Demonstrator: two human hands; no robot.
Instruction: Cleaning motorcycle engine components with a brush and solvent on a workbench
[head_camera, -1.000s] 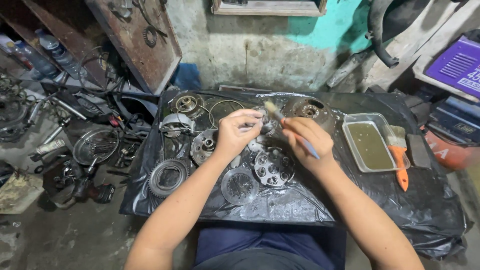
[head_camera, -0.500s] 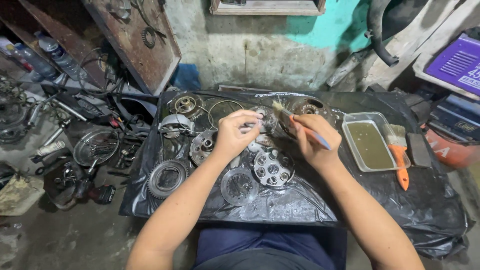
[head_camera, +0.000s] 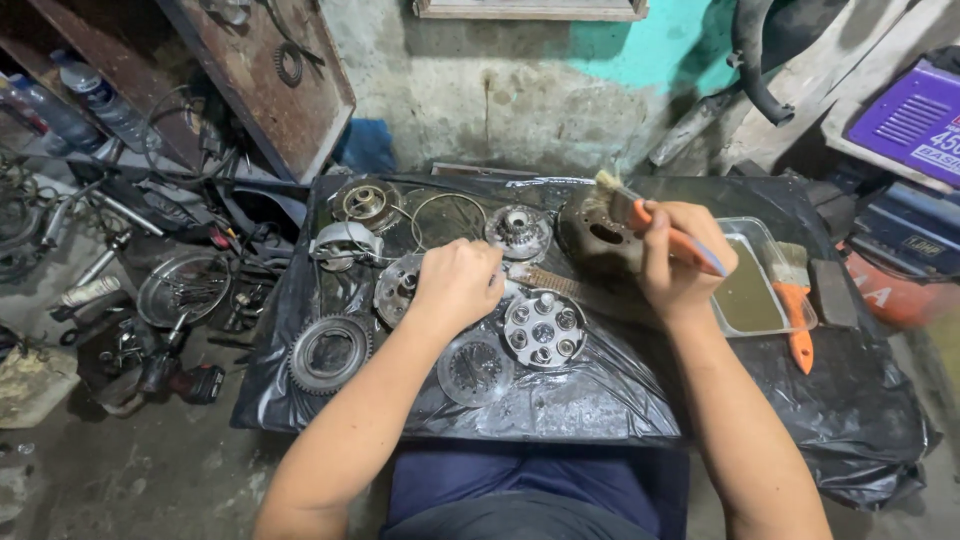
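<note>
Right hand (head_camera: 683, 262) grips brush (head_camera: 640, 212) beside tray (head_camera: 757, 237) edge.

Purple box (head_camera: 915, 120) with white lettering panel: beyond right edge of tabletop, upper right, tilted, resting on pale planks. Dark blue case (head_camera: 915, 235) with small pale label: below purple box, just off tabletop's right edge. Red-orange container (head_camera: 895, 295) with pale markings: under blue case, near tabletop's far right corner. Clear plastic bottles (head_camera: 85, 95): far left, on shelf. No screens.
</note>
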